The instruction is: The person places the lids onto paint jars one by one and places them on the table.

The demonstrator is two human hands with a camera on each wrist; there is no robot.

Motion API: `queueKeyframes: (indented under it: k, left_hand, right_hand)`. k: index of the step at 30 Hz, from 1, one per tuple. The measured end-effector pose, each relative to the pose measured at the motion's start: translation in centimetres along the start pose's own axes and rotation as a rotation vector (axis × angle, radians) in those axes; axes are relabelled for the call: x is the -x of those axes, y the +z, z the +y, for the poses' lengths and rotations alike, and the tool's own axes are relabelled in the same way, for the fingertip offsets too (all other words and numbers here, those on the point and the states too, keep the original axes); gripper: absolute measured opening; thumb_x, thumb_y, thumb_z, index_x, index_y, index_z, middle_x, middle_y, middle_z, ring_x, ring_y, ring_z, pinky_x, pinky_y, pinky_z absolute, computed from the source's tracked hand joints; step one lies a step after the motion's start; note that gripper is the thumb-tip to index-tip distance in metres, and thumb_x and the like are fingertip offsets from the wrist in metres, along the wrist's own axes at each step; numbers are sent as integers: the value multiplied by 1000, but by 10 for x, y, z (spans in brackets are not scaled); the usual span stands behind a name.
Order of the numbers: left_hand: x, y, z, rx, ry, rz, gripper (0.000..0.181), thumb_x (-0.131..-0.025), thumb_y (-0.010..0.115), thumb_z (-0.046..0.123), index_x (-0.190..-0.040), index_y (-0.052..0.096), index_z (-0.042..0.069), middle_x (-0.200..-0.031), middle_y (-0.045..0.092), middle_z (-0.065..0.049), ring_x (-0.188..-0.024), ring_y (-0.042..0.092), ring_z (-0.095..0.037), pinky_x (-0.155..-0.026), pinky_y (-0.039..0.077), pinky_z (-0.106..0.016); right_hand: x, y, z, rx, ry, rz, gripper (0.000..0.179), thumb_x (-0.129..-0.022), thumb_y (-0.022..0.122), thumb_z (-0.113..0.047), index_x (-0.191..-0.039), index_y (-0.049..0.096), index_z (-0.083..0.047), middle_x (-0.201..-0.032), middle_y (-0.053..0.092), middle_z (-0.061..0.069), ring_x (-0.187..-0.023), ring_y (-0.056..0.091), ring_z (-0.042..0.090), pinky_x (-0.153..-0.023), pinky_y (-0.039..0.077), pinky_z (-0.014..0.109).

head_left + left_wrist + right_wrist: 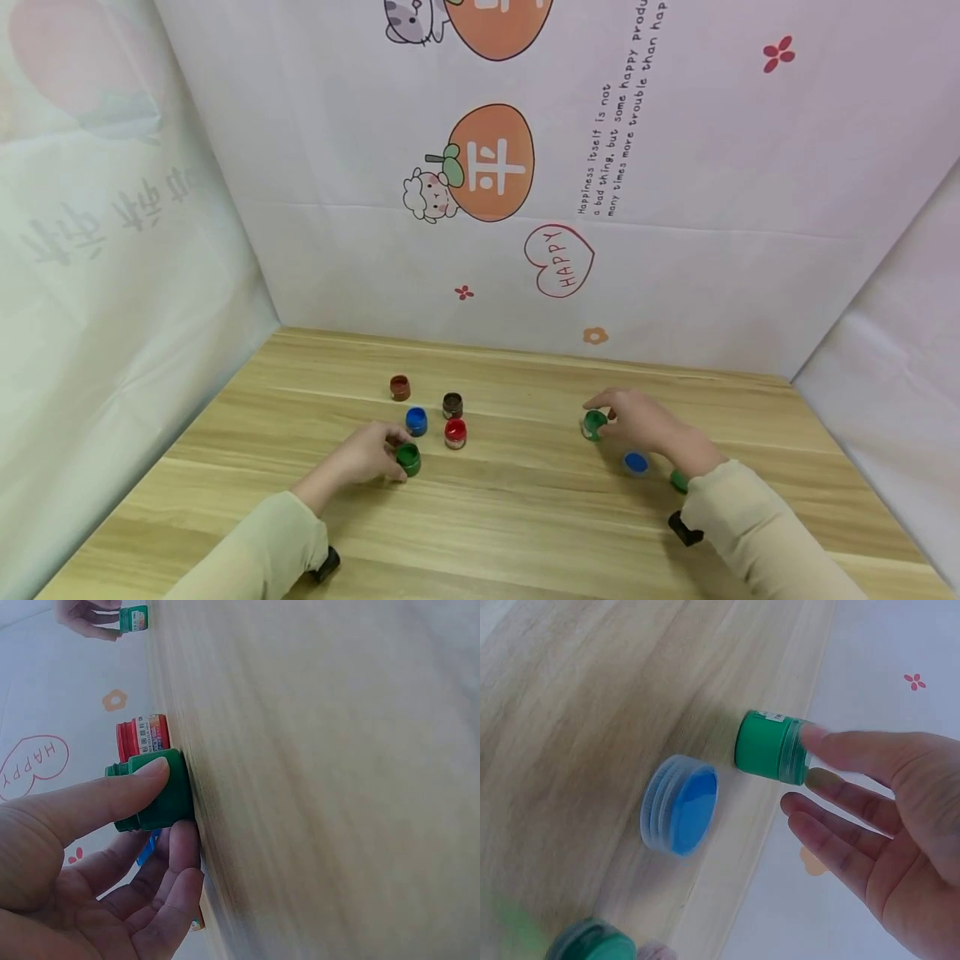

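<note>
My left hand [367, 454] grips a dark green paint jar [408, 459] between thumb and fingers; it stands uncapped on the table. In the left wrist view the thumb lies on the jar's side [174, 796], with the fingers beneath. Off to the right, my right hand [637, 421] pinches a brighter green paint jar [595, 425] near its rim. The right wrist view shows this jar [769, 746] upright on the wood, with thumb and index finger at its neck. Beside it lies a blue-stained clear lid [682, 806]. A green lid [679, 481] sits partly behind the right wrist.
Near the left hand stand several uncapped paint jars: blue [416, 422], red [455, 433], dark brown [452, 406] and reddish brown [400, 387]. The wooden table [525, 517] meets a printed white cloth backdrop [375, 275] at its rear, with cloth on both sides too.
</note>
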State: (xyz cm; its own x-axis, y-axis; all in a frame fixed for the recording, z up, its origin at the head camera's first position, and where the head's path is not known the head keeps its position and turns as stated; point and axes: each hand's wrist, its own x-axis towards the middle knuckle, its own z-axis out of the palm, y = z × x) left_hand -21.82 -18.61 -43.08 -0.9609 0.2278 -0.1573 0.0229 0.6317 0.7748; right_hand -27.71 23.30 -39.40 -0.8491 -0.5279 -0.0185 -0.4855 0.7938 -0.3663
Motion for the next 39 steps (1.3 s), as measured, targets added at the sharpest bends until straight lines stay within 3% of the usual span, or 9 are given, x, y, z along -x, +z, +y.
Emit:
queueKeyframes:
  k: [7,17,29,39]
  left_hand:
    - [-1,0,4,-6,-1,14,35,-75,85,-9,-106,71,1,-100,66,-6,-87,65,-20,-78,56,-39]
    - [-1,2,17,12,20,25,37,-76,86,-6,-109,71,0,-105,66,-7,-88,67,-19,-80,57,-40]
    - [2,-3,28,32,75,25,36,-77,87,-3,-109,70,-3,-104,65,-9,-83,69,-20,-80,58,-39]
    - [2,0,34,37,74,50,40,-76,89,-1,-111,70,-3,-106,67,-8,-84,68,-19,-79,58,-39]
  right_hand:
    - [6,-5,3,14,-26,14,32,-92,75,-5,-123,71,2,-122,68,17,-98,66,31,-79,57,42]
    - [30,-14,11,56,-55,25,30,-88,77,2,-118,73,2,-116,71,16,-95,68,32,-78,58,42]
    - [63,-21,30,15,-23,4,24,-83,80,3,-107,76,3,-102,73,10,-87,67,25,-72,58,37]
    - [84,-18,50,-23,42,-53,27,-74,86,3,-100,76,-1,-96,71,3,-79,60,14,-66,52,29]
